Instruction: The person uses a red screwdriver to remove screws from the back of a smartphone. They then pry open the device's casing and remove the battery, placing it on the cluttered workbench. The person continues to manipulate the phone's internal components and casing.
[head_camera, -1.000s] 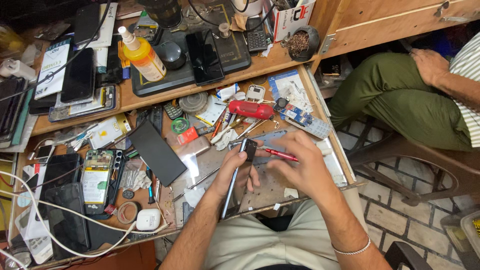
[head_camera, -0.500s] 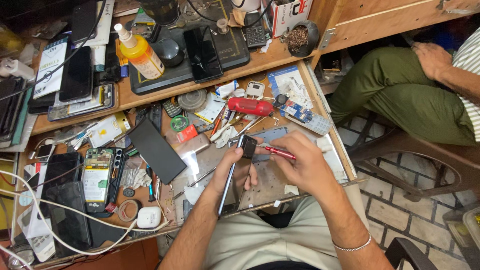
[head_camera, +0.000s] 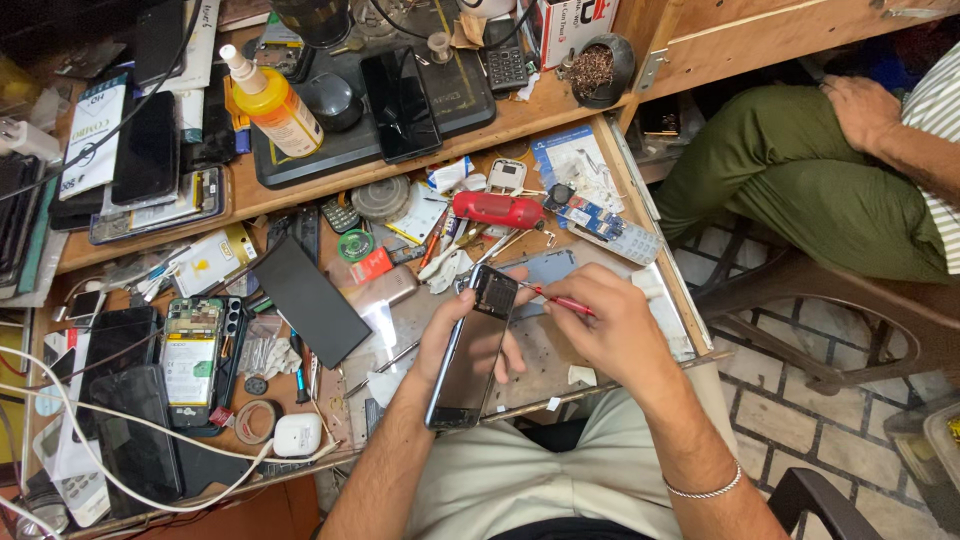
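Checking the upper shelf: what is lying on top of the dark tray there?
On the dark tray lie a black phone and a round dark object. The tray surface beneath them is covered.

View: single head camera | Facing: we look steeply down onto cluttered workbench (head_camera: 300, 190) | Range: close, both forearms in frame | Right edge: tiled floor (head_camera: 800, 420), seated person's leg (head_camera: 800, 190) | Overlap: none, one view

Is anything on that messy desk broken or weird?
Yes. An opened phone lies at the left with its back off and battery showing. The left hand holds another phone, uncovered at its top end.
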